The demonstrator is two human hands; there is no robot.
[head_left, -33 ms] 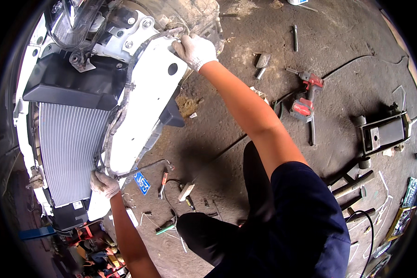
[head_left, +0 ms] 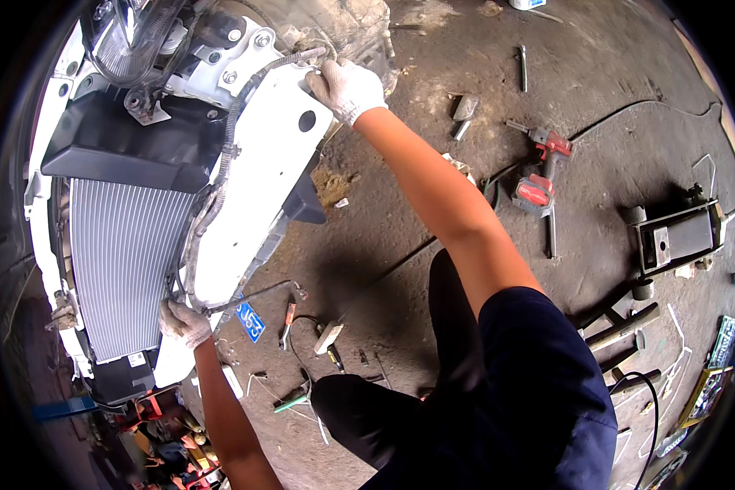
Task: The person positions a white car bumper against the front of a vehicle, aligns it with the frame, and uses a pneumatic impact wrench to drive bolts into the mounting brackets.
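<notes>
I couldn't make out how the right hand (head_left: pixel 349 92) gripped the far end of the white beam (head_left: pixel 249 196), or what the left hand's (head_left: pixel 184 324) fingertips met near its other end. The radiator (head_left: pixel 116 269) ran out of sight beneath a black cover (head_left: pixel 135 151). The view cut off the headlamp (head_left: pixel 128 53) and a white-and-blue container (head_left: pixel 527 3); leftward clutter (head_left: pixel 184 449) blurred.

White beam (head_left: pixel 241 208): long, smooth, one big dark round hole near its upper end, a few tiny ones further down. Sits on the left half of the view, slanting from upper right to lower left. Wiring harness (head_left: pixel 223 175): dark ribbed conduit, follows the beam's left edge most of the way, curving over its upper end. Bends in places, bunches up near the bottom.
</notes>
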